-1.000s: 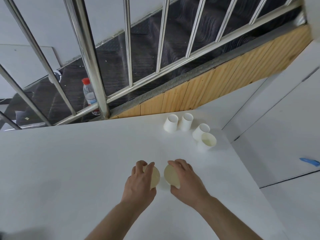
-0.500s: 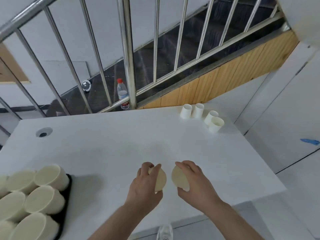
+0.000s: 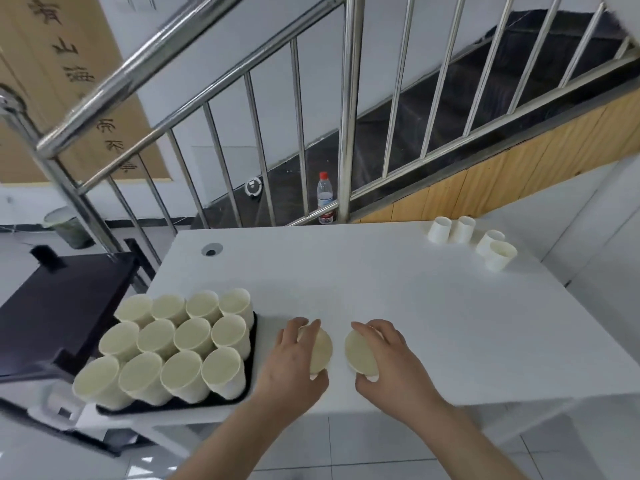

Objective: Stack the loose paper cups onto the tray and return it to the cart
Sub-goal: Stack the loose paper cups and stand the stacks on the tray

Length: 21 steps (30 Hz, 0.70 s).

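My left hand (image 3: 292, 368) grips a white paper cup (image 3: 321, 351) and my right hand (image 3: 393, 362) grips another paper cup (image 3: 360, 353); both cups are tilted with their mouths facing each other over the near part of the white table (image 3: 398, 306). A black tray (image 3: 252, 344) sits at the table's near left corner, filled with several upright cups (image 3: 180, 341). Several loose cups (image 3: 467, 239) stand at the far right corner. The black cart (image 3: 52, 313) is left of the table.
A steel stair railing (image 3: 346, 109) runs behind the table, with a water bottle (image 3: 325, 197) on the dark steps beyond it. A round cable hole (image 3: 211, 250) marks the table's far left. A bin (image 3: 67, 225) stands on the floor at far left.
The view has swung left and pulled back, so the tray of cups and the cart have come fully into sight. Both hands keep holding their cups, now closer to the tray.
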Tool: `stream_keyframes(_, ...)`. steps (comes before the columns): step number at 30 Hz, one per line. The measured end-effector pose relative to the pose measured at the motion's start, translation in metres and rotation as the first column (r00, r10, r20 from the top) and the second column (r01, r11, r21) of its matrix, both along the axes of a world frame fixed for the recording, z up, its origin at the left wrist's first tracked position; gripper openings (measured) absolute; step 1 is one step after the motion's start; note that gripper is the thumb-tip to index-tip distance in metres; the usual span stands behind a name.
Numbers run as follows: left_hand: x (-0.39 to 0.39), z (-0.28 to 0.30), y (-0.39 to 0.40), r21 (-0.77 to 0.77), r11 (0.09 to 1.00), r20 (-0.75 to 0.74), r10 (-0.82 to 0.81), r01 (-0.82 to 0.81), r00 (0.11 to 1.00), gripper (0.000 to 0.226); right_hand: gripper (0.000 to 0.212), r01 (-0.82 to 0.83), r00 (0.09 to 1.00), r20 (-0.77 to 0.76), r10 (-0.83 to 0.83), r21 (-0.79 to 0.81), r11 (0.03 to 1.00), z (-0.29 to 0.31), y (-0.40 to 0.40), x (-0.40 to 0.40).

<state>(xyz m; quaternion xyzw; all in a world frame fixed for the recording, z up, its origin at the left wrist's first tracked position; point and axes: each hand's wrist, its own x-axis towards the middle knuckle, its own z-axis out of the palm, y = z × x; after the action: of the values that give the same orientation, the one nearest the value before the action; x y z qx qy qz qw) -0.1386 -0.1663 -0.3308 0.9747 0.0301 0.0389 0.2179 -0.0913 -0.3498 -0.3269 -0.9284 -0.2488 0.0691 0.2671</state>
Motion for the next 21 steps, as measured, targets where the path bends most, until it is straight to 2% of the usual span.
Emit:
stream_keyframes(3, -0.013, 0.004, 0.023, 0.005, 1.000, 0.011, 0.030, -0.030, 1.000, 0.072, 0.073, -0.036, 0.999, -0.002, 0.036, -0.022, 0.999, 0.002, 0.024, -0.008)
stream_keyframes(10, -0.049, 0.003, 0.136, -0.030, 0.992, 0.010, 0.123, -0.123, 0.992, 0.075, 0.069, -0.101, 0.995, 0.007, 0.101, -0.027, 0.995, 0.004, 0.136, -0.026)
stream_keyframes(21, -0.081, -0.002, 0.294, -0.001, 0.987, -0.039, 0.159, -0.159, 0.986, 0.075, 0.073, -0.161, 0.982, -0.101, 0.161, 0.010, 0.987, -0.015, 0.297, -0.056)
